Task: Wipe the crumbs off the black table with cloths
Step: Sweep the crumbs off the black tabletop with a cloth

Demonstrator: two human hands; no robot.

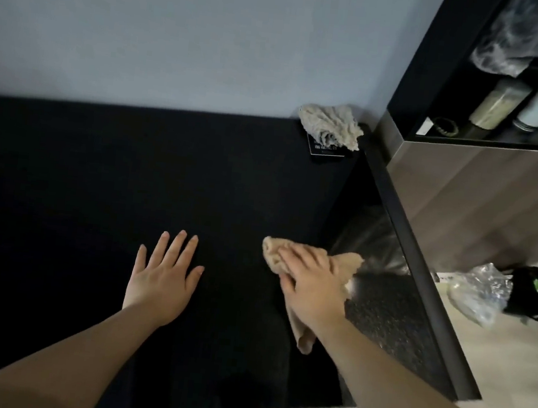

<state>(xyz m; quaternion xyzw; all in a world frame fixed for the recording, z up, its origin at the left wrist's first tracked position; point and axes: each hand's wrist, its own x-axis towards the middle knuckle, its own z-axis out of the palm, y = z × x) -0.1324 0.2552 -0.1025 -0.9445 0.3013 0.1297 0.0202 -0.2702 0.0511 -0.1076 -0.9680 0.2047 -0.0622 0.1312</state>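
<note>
Currently, the wiping stroke is judged to be under way near the right edge of the black table (98, 169), which fills the middle and left of the frame below a pale wall. A tan cloth (272, 254) is pressed flat against the table at lower centre-right by the right hand (310, 286), whose fingers are laid out straight over the fabric rather than curled round it; one tail of the cloth is seen under the wrist and another reaching toward the table's right edge. The left hand (162, 274) is spread open, palm down, at lower centre, with nothing held; whether it rests on the table or hovers just above cannot be told. A second cloth (330, 125), grey-beige and crumpled, is left unused at the far right corner of the table, upper centre-right in the frame, lying partly over a small black card (327, 153). Just beyond the table's right edge a glossy plastic liner (373, 241) can be made out, possibly that of a bin, so the crumbs are probably being pushed that way. No crumbs can be distinguished on the dark surface, which is too dim and too blurred for that, so how much has been cleared cannot be read directly. It is judged that the right-hand strip is being dealt with now, while the broad left and far portions may yet need passes, and the second cloth has not been taken up.
</note>
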